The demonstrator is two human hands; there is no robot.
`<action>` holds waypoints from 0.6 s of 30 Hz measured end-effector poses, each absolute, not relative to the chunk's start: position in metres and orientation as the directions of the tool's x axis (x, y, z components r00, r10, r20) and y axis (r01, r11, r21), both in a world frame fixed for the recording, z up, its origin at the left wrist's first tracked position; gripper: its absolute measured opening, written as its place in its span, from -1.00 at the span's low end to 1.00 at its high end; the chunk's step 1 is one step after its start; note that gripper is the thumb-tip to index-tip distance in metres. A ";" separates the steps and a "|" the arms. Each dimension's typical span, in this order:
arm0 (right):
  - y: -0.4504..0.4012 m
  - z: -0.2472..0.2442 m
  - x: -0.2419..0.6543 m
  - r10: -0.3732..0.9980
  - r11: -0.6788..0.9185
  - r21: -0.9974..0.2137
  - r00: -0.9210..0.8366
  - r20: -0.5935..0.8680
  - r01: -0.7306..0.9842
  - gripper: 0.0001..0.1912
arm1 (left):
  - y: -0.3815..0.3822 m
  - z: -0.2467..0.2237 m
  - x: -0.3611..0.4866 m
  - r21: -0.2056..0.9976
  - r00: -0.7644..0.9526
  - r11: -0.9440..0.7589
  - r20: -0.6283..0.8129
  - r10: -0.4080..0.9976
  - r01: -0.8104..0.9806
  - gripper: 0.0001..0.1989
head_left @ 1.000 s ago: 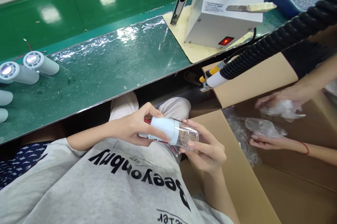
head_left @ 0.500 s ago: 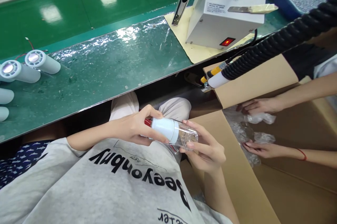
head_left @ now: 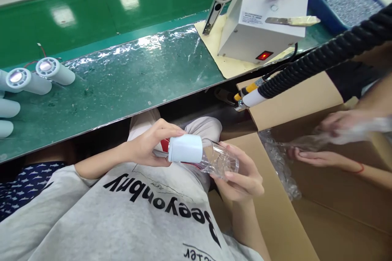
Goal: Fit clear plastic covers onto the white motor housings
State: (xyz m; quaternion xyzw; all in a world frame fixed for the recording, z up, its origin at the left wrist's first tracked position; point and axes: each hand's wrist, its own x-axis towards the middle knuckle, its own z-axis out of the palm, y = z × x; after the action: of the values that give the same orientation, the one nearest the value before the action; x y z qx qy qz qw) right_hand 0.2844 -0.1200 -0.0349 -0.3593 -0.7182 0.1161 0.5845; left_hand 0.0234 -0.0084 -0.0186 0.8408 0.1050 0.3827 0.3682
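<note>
My left hand (head_left: pixel 151 143) is closed round one end of a light blue cylinder (head_left: pixel 185 148), held level above my lap. Something red shows between the fingers and that end. My right hand (head_left: pixel 240 173) grips a clear plastic cup (head_left: pixel 219 159) by its far end, thumb and fingers on opposite sides. The cup's near rim meets or overlaps the blue cylinder's right end, and the cup tilts down to the right. Whether the two touch is hard to tell. Thin red wires show just below them.
Light blue cylinders (head_left: pixel 55 71) stand or lie at the bench's left. A white machine (head_left: pixel 272 24) with a lit red switch, a blue bin (head_left: pixel 324 12) and a black hose (head_left: pixel 321 54) are at right. Another person's hands hold clear plastic over a cardboard box (head_left: pixel 343 212).
The clear cup has shifted right and tilted away from the blue cylinder, showing more of it. My left hand moved slightly left. The other person's upper hand moved right, stretching clear plastic.
</note>
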 end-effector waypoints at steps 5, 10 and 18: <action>-0.129 -0.053 0.281 0.522 0.552 -0.390 0.060 0.851 0.737 -0.51 | -0.016 -0.013 0.012 0.632 0.593 -0.775 0.621 0.513 0.008 -0.25; -0.116 -0.047 0.248 0.676 0.321 -0.860 0.540 0.502 0.397 -0.51 | -0.039 -0.013 -0.012 0.783 0.392 -0.588 0.484 0.782 0.206 -0.31; -0.081 -0.102 0.216 0.946 -0.295 -0.923 -0.214 -0.244 -0.249 -0.69 | -0.165 -0.085 -0.055 0.728 -0.487 0.187 -0.604 0.631 -0.660 -0.69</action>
State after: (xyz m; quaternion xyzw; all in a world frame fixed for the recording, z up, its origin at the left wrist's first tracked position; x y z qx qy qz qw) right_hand 0.2156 -0.0805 -0.1015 -0.4422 -0.3941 0.6722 0.4441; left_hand -0.0553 -0.1649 -0.0854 -0.0126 0.5808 0.6374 0.5062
